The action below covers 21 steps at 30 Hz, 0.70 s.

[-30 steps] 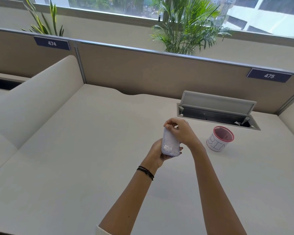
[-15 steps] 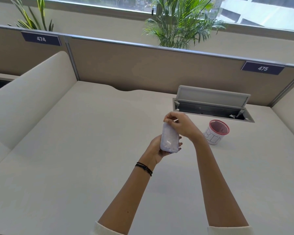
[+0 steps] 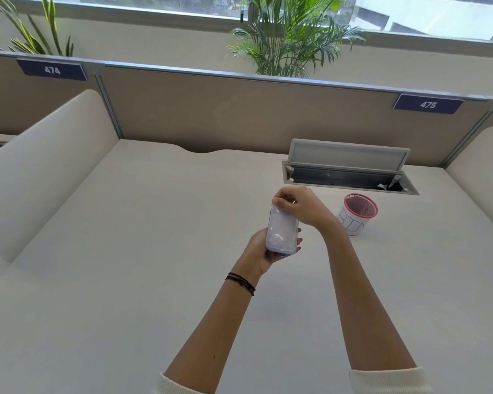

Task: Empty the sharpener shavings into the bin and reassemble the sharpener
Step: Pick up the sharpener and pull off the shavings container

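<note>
A pale lilac, translucent sharpener (image 3: 282, 233) with whitish shavings inside is held upright above the middle of the desk. My left hand (image 3: 261, 251) cups its lower part from behind. My right hand (image 3: 298, 206) pinches its top end with closed fingers. The top of the sharpener is hidden under those fingers. The bin (image 3: 356, 216), a small white cup with a red mesh rim and "BIN" written on it, stands on the desk to the right of my hands, apart from them.
An open cable hatch (image 3: 347, 172) with a raised grey lid sits in the desk behind the bin. Beige partitions (image 3: 239, 118) close the desk at the back and both sides. Plants stand behind the back partition.
Both hands keep the same hold on the sharpener. The view has shifted slightly; the hands and sharpener stay in about the same place relative to the bin.
</note>
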Each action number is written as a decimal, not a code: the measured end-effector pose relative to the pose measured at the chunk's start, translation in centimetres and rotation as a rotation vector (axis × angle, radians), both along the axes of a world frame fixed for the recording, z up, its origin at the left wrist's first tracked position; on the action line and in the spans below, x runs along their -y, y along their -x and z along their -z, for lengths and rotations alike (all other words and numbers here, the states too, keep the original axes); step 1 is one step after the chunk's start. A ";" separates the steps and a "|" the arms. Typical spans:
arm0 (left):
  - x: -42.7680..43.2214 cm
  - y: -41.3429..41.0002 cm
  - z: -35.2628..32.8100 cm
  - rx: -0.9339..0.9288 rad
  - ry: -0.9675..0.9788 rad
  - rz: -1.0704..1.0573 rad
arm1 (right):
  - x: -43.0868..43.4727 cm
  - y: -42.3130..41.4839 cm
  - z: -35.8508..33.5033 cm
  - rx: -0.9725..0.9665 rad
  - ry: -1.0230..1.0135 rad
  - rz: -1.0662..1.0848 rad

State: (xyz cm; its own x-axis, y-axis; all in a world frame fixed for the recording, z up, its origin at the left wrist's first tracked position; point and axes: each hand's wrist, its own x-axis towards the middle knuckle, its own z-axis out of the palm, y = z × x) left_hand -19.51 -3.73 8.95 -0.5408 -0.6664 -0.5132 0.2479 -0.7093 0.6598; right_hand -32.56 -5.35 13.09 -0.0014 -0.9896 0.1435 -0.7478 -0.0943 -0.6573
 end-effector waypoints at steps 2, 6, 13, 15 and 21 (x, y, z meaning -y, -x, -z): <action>0.0 0.2 0.0 0.000 0.002 0.001 | 0.1 0.1 0.0 0.029 -0.015 0.010; 0.0 0.3 0.0 -0.002 -0.008 0.001 | 0.2 0.2 -0.1 0.130 -0.061 0.018; 0.3 0.4 -0.2 -0.006 -0.024 -0.013 | 0.5 0.4 -0.2 0.171 -0.066 0.022; 0.3 0.4 -0.1 -0.014 -0.024 -0.019 | 0.6 0.3 -0.2 0.174 -0.071 0.026; 0.1 0.4 0.0 -0.038 -0.038 -0.033 | 0.6 0.4 -0.1 0.164 -0.093 0.009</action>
State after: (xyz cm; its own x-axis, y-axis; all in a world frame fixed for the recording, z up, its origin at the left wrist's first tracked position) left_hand -19.89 -3.81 8.91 -0.5380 -0.6648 -0.5183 0.2961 -0.7247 0.6221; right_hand -32.91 -5.90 13.22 -0.0263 -0.9985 0.0489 -0.6305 -0.0214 -0.7759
